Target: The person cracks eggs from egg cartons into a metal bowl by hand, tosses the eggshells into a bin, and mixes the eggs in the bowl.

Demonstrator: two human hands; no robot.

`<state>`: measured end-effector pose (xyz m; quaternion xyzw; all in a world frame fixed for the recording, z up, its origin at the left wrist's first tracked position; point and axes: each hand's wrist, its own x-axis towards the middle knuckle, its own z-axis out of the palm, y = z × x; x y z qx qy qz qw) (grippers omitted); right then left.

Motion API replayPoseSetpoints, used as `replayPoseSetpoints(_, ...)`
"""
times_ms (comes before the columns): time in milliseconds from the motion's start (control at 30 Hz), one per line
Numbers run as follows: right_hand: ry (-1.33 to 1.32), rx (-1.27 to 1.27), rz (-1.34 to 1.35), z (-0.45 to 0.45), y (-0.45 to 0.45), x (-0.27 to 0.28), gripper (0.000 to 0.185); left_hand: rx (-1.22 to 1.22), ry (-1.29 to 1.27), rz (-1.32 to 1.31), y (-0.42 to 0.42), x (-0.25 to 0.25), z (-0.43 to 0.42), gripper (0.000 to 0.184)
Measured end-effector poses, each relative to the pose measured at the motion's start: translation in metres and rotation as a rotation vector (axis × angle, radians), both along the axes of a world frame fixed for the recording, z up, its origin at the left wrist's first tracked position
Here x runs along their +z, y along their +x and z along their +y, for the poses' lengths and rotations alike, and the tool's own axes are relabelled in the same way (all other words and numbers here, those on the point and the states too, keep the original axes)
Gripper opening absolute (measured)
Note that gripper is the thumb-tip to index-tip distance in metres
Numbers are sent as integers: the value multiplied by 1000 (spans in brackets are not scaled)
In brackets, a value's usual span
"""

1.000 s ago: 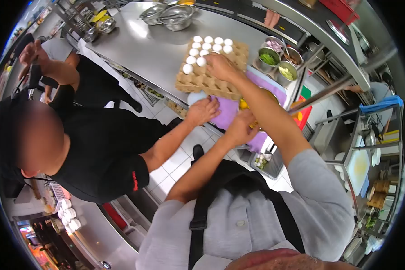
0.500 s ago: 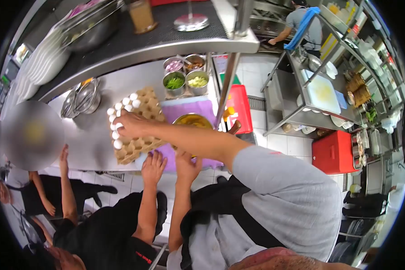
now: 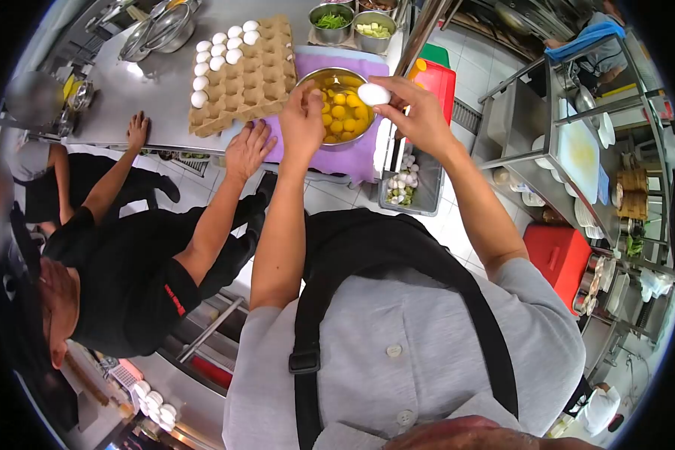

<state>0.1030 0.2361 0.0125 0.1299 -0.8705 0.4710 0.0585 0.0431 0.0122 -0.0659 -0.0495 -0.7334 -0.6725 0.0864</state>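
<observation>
A white egg (image 3: 373, 94) is pinched between the thumb and fingers of my right hand (image 3: 416, 116), over the right rim of a metal bowl (image 3: 344, 142). Several yolks in clear egg white fill the bowl, which stands on a purple cloth (image 3: 354, 159). My left hand (image 3: 303, 124) is at the bowl's left rim, fingers curled together; whether they grip the rim or something small is hidden. Left of the bowl lies a cardboard egg tray (image 3: 256, 84) with white eggs along its far and left sides and bare hollows elsewhere.
A co-worker's hand (image 3: 249, 150) rests flat at the counter edge beside the tray; another hand (image 3: 137, 130) touches the counter farther left. Behind the bowl stand tins of chopped greens (image 3: 330, 21) and pale cubes (image 3: 373, 30). A grey bin (image 3: 411, 201) sits below right.
My right hand has moved from the egg tray to the bowl, bringing an egg. My left hand stays by the bowl. The camera view has shifted, showing the bowl more fully.
</observation>
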Motion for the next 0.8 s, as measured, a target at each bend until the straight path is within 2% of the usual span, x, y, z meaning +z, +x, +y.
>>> replayPoseSetpoints(100,13,-12,20,-3,-3,-30,47,-101,155,-169,3,10,2,30)
replayPoseSetpoints(267,-103,24,61,-23,-28,-29,53,-308,338,-378,2,37,13,36)
replayPoseSetpoints(367,-104,51,58,-30,-35,-31,53,-234,195,-410,-9,32,12,35)
replayPoseSetpoints(500,-13,108,88,-32,-35,-33,56,-270,223,-475,-16,17,8,36)
replayPoseSetpoints(667,-53,88,121,-37,-38,-48,55,-334,226,-528,-15,11,5,38)
replayPoseSetpoints(800,-52,72,143,-37,-39,-52,56,-223,199,-425,-13,8,14,37)
